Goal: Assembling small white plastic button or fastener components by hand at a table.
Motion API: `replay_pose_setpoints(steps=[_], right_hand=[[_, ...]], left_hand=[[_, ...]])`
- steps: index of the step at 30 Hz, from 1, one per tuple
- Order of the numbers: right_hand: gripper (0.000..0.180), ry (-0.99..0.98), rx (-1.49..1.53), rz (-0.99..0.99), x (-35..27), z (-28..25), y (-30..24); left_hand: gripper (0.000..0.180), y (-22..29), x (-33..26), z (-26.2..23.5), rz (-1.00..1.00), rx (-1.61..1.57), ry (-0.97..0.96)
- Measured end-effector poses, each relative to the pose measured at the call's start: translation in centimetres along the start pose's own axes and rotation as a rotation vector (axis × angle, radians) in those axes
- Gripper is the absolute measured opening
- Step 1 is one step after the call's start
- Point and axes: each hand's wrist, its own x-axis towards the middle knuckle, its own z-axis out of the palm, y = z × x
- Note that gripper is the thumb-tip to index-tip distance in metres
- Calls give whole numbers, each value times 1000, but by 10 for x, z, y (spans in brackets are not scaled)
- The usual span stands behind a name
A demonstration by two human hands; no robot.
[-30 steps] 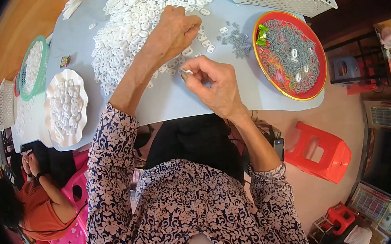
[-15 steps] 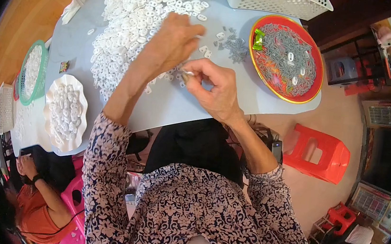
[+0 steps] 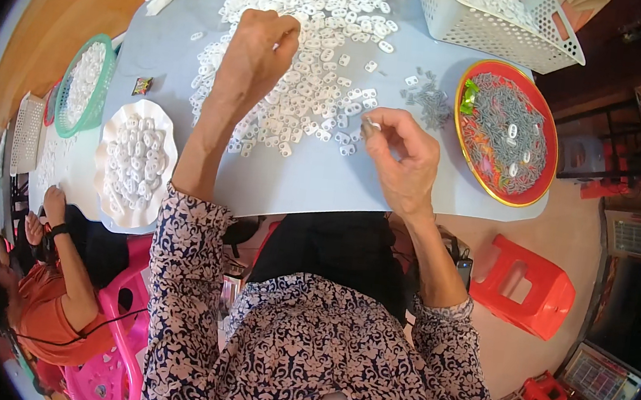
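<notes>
A heap of small white oval plastic pieces with two holes (image 3: 298,112) spreads over the table. Above its left part is my left hand (image 3: 259,45), fingers curled in; whatever they hold is hidden. My right hand (image 3: 406,162), near the heap's right edge, pinches a small white plastic piece (image 3: 375,126) between thumb and forefinger. Beyond that hand, short grey pins (image 3: 429,98) lie loose on the table. A red round tray with a gold rim (image 3: 551,150) holds many more grey pins, a few white ovals and a green wrapper (image 3: 469,96).
A scalloped white dish (image 3: 168,176) with white pieces stands at left, near a green basket (image 3: 104,91). A white perforated basket (image 3: 493,42) is at the back right. A red stool (image 3: 552,302) stands on the floor. A co-worker in orange (image 3: 51,312) sits at lower left.
My hands have moved apart: the left has swung leftward over the heap, while the right still pinches its piece. The whole view has shifted, and the co-worker's hands have moved.
</notes>
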Motion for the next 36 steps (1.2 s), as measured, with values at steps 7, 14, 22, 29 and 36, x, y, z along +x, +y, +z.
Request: replay_pose_setpoints(steps=[7,14,22,29,36], right_hand=[[11,-24,-18,37,-1,1,2],[11,-49,-42,45,-2,0,-3],[11,-39,200,86,4,3,1],[14,-144,160,101,41,23,-4],[14,-144,160,-8,45,32,10]], left_hand=[[7,2,5,33,106,94,-42],[9,-8,7,50,172,289,-190],[28,23,-20,7,-545,-876,-246],[23,24,-40,0,-759,-1232,-227],[20,26,-39,3,-756,-1340,-202]])
